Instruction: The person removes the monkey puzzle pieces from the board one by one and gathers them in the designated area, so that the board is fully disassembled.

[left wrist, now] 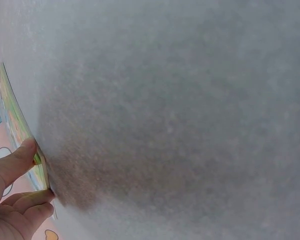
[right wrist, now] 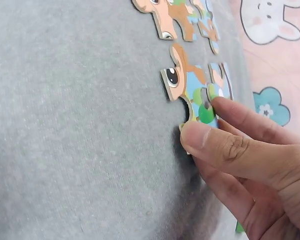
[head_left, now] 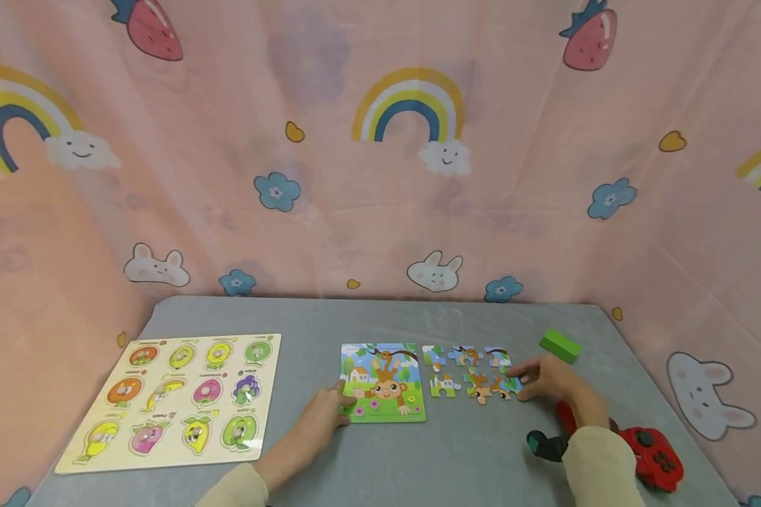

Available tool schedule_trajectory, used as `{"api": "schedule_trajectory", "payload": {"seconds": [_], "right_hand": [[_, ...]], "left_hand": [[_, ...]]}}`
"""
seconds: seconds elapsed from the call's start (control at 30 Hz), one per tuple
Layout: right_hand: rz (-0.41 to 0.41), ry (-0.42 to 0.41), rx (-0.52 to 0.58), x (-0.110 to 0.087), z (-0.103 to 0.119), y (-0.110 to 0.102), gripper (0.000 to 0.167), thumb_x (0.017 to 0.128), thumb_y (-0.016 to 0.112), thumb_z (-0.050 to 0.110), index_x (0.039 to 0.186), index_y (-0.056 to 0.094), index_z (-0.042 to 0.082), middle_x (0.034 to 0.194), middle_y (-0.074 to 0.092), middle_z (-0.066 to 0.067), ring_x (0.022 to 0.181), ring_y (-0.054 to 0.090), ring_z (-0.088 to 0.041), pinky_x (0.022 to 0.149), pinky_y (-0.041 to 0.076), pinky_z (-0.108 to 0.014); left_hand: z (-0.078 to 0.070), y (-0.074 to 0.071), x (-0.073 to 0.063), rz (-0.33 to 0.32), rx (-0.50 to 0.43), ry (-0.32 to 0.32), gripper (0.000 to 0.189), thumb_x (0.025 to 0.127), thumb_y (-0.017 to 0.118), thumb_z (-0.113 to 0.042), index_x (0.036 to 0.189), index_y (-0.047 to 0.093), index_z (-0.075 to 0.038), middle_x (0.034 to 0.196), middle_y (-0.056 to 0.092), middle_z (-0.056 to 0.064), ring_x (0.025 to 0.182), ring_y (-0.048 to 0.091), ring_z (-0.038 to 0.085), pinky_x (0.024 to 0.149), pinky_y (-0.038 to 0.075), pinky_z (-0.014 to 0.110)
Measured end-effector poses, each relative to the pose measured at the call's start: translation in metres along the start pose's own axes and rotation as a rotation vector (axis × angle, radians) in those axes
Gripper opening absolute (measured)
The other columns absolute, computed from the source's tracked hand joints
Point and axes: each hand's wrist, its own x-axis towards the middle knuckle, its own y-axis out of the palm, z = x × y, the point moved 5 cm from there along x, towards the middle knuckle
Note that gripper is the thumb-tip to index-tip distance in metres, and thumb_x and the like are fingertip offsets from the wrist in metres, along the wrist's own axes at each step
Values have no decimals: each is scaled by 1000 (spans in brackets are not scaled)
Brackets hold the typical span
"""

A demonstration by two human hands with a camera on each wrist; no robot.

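Note:
A square picture board [head_left: 387,410] with a monkey, a house and grass lies flat at the middle of the table. My left hand [head_left: 320,417] pinches its left edge, thumb on top and fingers at the side, as the left wrist view shows. To its right, several cut jigsaw pieces [head_left: 444,385] with parts of a monkey picture lie in two rows. My right hand [head_left: 557,384] pinches the piece at the right end of the lower row, a jigsaw piece [right wrist: 173,78] with a monkey's eye and green leaves. Thumb and forefinger grip its right side; the fingers partly cover it.
On the left lies a large cream board [head_left: 165,460] with fruit and vegetable pictures. A green block [head_left: 560,346] sits behind my right hand. Beside the right forearm is a red and black object [head_left: 658,456], partly hidden by the sleeve. A pink patterned curtain [head_left: 368,225] surrounds the table.

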Motion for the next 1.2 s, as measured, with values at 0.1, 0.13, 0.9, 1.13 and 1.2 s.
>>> {"api": "schedule_trajectory", "payload": {"seconds": [0.1,0.13,0.9,1.13,1.2], "right_hand": [[-12,13,-23,1,4,0,36,70,82,0,104,72,-3,102,69,-16,84,59,-20,69,52,-25],[-14,7,-30,1,5,1,36,69,82,-1,104,71,-4,102,69,-17,83,59,-20,68,52,-25],[-274,-151,294,-11,51,31,45,85,73,12,123,59,-7,117,63,-24,98,67,-17,74,54,-21],[-250,-192,518,-1,75,65,46,86,71,6,126,55,-10,122,59,-29,101,66,-14,74,54,-19],[-239,-205,556,3,82,76,46,85,71,4,125,55,-11,121,59,-30,102,66,-16,74,54,-20]], "left_hand": [[1,0,0,1,-5,6,34,70,76,4,103,69,9,121,53,39,106,57,50,86,51,48],[2,-1,0,2,-10,7,34,70,76,3,103,69,9,121,53,39,107,57,50,87,51,49],[17,-8,3,-6,-123,82,16,72,79,-2,66,65,-6,118,58,32,98,66,36,68,53,28],[21,-9,4,42,-126,86,10,75,77,0,72,69,-4,120,58,30,99,66,34,68,52,26],[21,-8,4,47,-125,80,9,75,77,0,72,69,-4,121,58,31,98,66,35,67,52,25]]}}
